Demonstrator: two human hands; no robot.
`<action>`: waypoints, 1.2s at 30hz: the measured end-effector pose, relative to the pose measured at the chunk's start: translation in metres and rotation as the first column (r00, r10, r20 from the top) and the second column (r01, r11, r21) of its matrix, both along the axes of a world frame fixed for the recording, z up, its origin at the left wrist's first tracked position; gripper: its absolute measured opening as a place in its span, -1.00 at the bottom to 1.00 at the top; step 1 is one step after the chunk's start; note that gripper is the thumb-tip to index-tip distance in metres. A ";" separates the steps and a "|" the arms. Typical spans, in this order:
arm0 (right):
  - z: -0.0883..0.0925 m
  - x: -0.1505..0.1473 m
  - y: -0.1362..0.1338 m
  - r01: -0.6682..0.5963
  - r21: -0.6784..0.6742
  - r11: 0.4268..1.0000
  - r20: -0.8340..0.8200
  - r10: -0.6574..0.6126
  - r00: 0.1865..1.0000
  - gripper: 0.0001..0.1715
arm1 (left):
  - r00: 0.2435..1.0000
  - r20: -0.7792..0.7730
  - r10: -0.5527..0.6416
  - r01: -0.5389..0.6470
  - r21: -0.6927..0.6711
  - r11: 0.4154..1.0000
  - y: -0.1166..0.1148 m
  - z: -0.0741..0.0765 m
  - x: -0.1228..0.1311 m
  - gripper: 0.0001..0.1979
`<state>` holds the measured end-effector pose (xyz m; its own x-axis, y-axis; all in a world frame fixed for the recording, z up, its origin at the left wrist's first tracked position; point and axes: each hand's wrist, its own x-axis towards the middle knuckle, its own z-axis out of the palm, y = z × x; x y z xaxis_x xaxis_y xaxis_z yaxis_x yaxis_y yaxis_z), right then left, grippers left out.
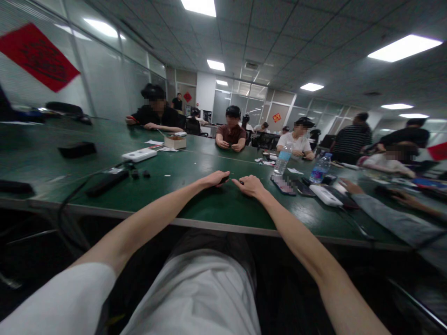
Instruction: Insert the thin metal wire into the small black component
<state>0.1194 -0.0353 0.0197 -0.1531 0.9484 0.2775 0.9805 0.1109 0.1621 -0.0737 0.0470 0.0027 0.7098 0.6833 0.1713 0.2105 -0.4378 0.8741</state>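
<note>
- A small black object [225, 179] is pinched in the clenched grip of the left hand [213, 179].
- The loosely opened right hand [250, 186] is held just beside it, at 3 o'clock.
- Beneath both lies a dark green surface [206, 207].
- A white rectangular power bank [138, 155] is placed at 10 o'clock.
- A clear plastic water bottle [282, 160] is stood at 2 o'clock.

Small slim black object [224, 179], pinched in the left hand [213, 179], just beside the right hand [249, 186]
</note>
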 end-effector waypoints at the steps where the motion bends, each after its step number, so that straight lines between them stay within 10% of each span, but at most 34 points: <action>1: 0.000 0.000 0.000 -0.002 0.002 1.000 0.006 0.002 1.000 -0.07 | 1.000 0.003 -0.010 0.010 0.000 1.000 0.000 0.000 0.000 -0.45; 36: 0.002 0.004 -0.006 -0.032 0.026 0.999 0.043 0.030 0.999 -0.10 | 1.000 -0.022 -0.016 0.018 0.111 0.994 0.001 -0.003 0.004 -0.43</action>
